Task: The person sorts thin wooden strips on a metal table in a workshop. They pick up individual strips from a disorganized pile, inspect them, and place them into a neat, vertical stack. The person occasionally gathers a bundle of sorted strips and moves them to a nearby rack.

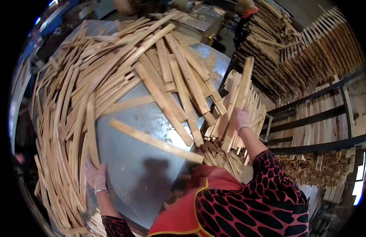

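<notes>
My right hand [242,117], in a pale glove, grips a long wooden board [243,90] over a stack of boards [254,112] beside the table's right edge. My left hand [96,176], gloved too, is at the near end of a wooden slat [92,132], which lies between its thumb and fingers; the fingertips are partly hidden. That slat rests at the edge of a big heap of slats [64,118] on the metal table [127,166]. One loose slat [155,141] crosses the bare metal in front of me.
Several boards [183,87] lie fanned out at the table's far right. Black metal rails [317,116] frame more stacked wood on the right. Tall wood stacks [325,47] stand behind. Short pieces [218,156] lie below the table's right edge. A person's orange-red garment [250,12] shows far off.
</notes>
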`<action>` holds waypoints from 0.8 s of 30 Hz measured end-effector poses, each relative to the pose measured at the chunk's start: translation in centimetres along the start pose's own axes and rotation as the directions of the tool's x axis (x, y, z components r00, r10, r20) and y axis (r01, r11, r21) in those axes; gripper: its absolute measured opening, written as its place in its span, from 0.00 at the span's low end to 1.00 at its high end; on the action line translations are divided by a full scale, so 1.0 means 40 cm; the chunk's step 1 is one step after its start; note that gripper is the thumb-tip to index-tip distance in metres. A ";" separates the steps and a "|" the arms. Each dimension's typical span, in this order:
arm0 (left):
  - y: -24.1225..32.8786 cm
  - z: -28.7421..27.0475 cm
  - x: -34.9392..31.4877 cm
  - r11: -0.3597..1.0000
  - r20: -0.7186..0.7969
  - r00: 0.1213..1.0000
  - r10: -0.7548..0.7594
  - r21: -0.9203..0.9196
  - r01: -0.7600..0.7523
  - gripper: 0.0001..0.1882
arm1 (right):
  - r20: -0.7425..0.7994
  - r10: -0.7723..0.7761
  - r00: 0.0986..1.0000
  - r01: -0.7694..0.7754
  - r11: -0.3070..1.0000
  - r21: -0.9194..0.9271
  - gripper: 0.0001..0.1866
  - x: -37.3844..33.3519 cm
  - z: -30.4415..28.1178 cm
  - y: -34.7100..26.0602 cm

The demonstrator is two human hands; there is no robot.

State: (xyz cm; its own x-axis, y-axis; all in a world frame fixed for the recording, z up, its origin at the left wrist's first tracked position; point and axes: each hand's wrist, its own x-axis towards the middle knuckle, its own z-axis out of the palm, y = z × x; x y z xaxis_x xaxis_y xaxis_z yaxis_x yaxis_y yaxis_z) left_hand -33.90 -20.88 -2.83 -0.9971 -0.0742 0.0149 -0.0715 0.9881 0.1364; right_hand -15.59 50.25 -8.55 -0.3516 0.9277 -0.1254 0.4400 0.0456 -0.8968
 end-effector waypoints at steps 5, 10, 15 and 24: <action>0.245 0.071 0.031 0.978 0.055 0.981 -0.185 0.106 0.179 0.51 | -0.251 0.223 0.942 -0.320 0.824 -0.467 0.18 0.240 -0.171 0.247; 0.170 0.085 0.037 0.966 0.086 0.969 -0.233 0.133 0.221 0.48 | -0.091 0.229 0.969 -0.245 0.934 -0.259 0.19 0.247 0.058 0.158; 0.165 0.086 0.023 0.970 0.018 0.979 -0.205 0.141 0.200 0.48 | 0.264 0.250 0.932 0.035 0.663 -0.748 0.23 0.271 0.187 -0.011; 0.168 0.059 0.006 0.969 0.306 0.923 -0.234 -0.007 0.248 0.30 | 0.118 0.039 0.992 -0.066 0.970 0.233 0.26 0.324 0.035 0.208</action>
State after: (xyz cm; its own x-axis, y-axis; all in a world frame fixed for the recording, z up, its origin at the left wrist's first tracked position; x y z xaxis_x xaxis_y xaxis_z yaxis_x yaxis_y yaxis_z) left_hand -34.67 -13.92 -4.26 -0.9112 -0.2583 -0.3209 -0.3161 0.9379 0.1427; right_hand -17.62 62.13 -18.22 -0.4287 0.8788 -0.2094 0.2578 -0.1032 -0.9607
